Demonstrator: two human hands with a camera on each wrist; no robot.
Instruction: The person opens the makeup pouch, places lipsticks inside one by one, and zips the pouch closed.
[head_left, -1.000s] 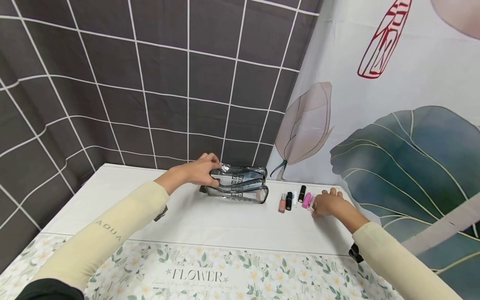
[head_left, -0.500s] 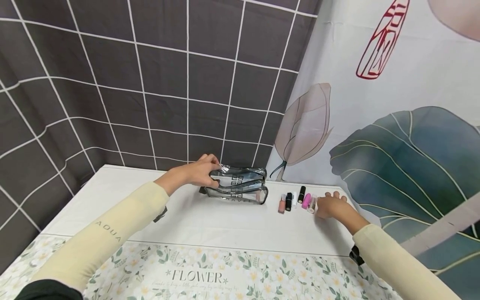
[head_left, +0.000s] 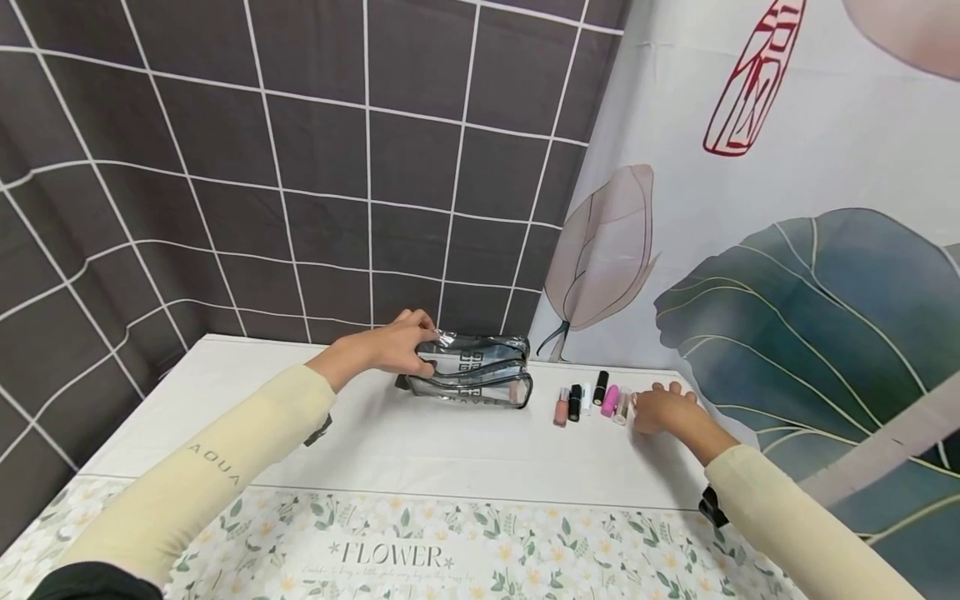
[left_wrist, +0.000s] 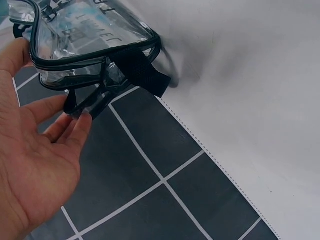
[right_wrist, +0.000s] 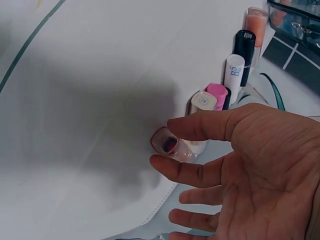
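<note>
My left hand (head_left: 401, 343) holds the left end of a clear, black-trimmed pouch (head_left: 467, 385); in the left wrist view, its thumb (left_wrist: 15, 56) and fingers (left_wrist: 70, 127) meet the trim at that end. At the right end of a row of cosmetics is my right hand (head_left: 663, 408). Its thumb and forefinger pinch a small clear-ended cosmetic tube (right_wrist: 169, 144) with dark red inside, mostly hidden in the head view. Beside it lie a clear tube (head_left: 621, 408), a pink tube (head_left: 611, 400), black tubes (head_left: 601, 387), a white tube (head_left: 587, 400) and a peach lip gloss (head_left: 561, 408).
The white table (head_left: 420, 450) has a flowered cloth border (head_left: 525, 542) along its front. A dark gridded curtain (head_left: 322, 225) hangs behind, and a leaf-printed white curtain (head_left: 780, 333) hangs at the right.
My right hand has shifted slightly right, away from the clear tube, uncovering more of it. The left hand keeps its hold on the pouch. The head view has turned a little.
</note>
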